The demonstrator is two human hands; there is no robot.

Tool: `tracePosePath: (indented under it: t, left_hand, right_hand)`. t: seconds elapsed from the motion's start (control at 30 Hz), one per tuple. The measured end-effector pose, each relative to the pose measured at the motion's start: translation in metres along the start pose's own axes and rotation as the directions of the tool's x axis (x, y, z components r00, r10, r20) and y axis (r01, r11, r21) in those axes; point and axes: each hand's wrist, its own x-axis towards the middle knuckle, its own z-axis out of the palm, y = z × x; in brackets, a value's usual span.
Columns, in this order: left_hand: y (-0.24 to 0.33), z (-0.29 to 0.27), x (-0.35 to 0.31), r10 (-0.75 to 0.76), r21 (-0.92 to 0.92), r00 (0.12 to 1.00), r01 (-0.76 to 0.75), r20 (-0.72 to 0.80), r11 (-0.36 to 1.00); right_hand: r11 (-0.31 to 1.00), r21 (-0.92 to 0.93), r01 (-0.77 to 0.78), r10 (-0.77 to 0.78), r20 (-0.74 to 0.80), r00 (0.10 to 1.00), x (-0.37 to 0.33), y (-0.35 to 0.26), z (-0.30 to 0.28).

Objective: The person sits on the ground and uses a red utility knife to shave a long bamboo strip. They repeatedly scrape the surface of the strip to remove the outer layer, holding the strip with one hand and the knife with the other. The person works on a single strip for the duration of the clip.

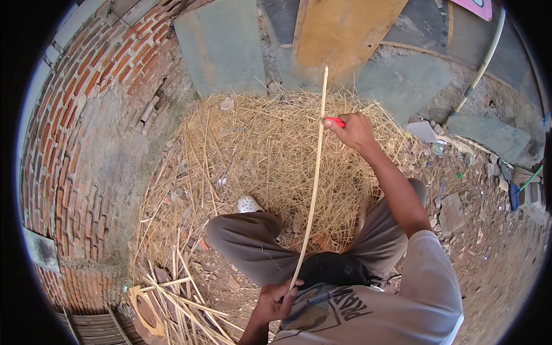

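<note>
A long, pale strip of split bamboo or cane slants up from my lap, bowing slightly, its tip past my right hand. My left hand is closed round its lower end, close to my shirt. Farther out, my right hand is closed on a small red tool, which is held against the upper part of the strip. Whether the tool has a blade cannot be made out, as my fingers cover part of it. Beneath the strip lies a thick heap of thin straw-coloured shavings.
A loose bundle of pale strips lies at the lower left. On the left rises a brick wall. Grey and brown panels line the far side. Rubble and a bent pale pipe are at the right.
</note>
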Motion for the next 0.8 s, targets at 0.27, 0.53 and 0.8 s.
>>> tracePosePath:
  t: [0.27, 0.53, 0.8]
  left_hand:
    - [0.009, -0.009, -0.020, -0.077, 0.119, 0.996, 0.072, 0.045, 0.990]
    - [0.028, -0.011, -0.055, -0.325, 0.114, 0.941, 0.314, 0.097, 0.943]
    - [-0.034, -0.022, -0.038, -0.255, 0.036, 0.967, 0.255, 0.007, 0.966]
  right_hand:
    - [0.996, -0.068, -0.053, 0.047, -0.094, 0.994, 0.014, 0.021, -0.006]
    - [0.926, 0.179, -0.332, 0.366, -0.211, 0.906, 0.042, 0.068, -0.025]
    - [0.661, 0.731, -0.169, 0.235, 0.013, 0.972, 0.006, 0.009, 0.002]
